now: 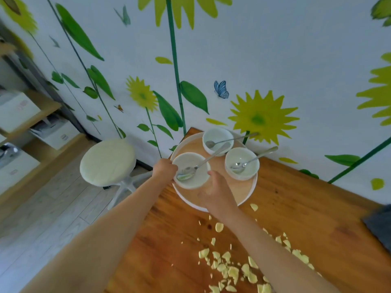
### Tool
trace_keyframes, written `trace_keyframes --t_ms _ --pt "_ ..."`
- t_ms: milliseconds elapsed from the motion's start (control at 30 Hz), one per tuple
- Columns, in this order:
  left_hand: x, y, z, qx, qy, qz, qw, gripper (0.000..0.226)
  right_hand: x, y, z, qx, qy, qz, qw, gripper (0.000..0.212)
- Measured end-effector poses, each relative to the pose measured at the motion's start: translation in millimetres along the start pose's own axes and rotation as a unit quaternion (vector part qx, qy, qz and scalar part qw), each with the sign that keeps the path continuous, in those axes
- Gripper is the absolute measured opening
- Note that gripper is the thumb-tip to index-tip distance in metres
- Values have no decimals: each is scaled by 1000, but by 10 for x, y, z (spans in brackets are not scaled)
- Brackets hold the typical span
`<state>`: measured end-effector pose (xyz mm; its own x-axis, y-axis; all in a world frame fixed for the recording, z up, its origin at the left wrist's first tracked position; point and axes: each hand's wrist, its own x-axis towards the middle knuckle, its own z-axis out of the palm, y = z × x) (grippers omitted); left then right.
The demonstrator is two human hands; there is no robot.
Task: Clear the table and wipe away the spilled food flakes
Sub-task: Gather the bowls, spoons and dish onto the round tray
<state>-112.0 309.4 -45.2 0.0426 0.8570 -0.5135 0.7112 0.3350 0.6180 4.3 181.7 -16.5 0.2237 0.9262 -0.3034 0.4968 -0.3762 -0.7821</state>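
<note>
Risk of tipping: near bowl (191,170) gripped at its rim by left hand (164,168), right hand (218,192) loosely open alongside; spoon (195,167) could slide out onto desk (296,208).

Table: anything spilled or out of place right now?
Yes. Pale yellow food flakes lie scattered over the wooden table near its front edge, below the round tray. The three bowls on the tray stand upright, each with a spoon inside.

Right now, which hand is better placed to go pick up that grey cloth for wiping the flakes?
Right, probably. The grey cloth lies at the table's right edge, on the right hand side. The left hand grips the nearest bowl at the tray's left rim.
</note>
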Motion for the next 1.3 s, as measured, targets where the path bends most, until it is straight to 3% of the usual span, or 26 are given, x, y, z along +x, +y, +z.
trace_keyframes --t_ms 100,233,400,500,700,900,1000,1100,1200,1300 --pt "311 53 75 19 -2 4 1000 28 297 9 39 154 -42 74 984 64" --pt "581 60 218 43 4 -1 999 30 637 179 95 161 -16 96 982 25" --pt "688 93 390 65 26 -6 998 32 793 311 150 149 5 99 984 53" --pt "683 90 413 61 43 -18 997 32 824 329 163 156 9 105 982 50" --pt "561 177 352 14 51 -23 998 36 838 241 177 175 4 83 981 25" --pt "457 172 292 6 41 -7 999 37 872 180 210 208 -2 47 977 35" --pt "374 147 277 7 52 11 999 34 841 142 167 193 -16 32 981 53" --pt "227 149 247 0 52 28 998 34 750 99 78 181 -30 23 983 37" --pt "82 142 217 -28 54 15 998 45 623 83 -62 101 -61 0 993 46" --pt "-150 136 277 -39 31 26 998 32 416 191 -199 5 -70 13 997 57"
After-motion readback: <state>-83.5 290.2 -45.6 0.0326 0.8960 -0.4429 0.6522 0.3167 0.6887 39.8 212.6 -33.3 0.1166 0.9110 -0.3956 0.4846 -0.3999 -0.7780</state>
